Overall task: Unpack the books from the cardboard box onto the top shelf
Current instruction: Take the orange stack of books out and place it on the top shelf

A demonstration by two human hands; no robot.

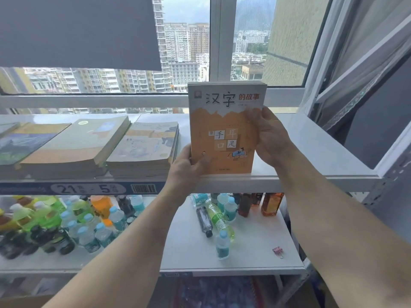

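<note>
both hands hold an orange book [224, 134] upright, cover facing out, its lower edge at the front edge of the top shelf [311, 156]. the left hand [189, 165] grips the lower left corner; the right hand [270, 136] grips the right edge. just left of the book, three stacks of books [144, 150] lie flat on the shelf. below the shelf, bottles [220, 218] stand and lie on a lower shelf.

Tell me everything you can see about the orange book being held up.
The orange book is a glossy paperback, pale grey at the top with large dark Chinese characters, orange below with small character tiles and a cartoon figure. It stands upright, cover facing the camera, above the top shelf. The left hand grips its lower left corner; the right hand holds its right edge.
</note>
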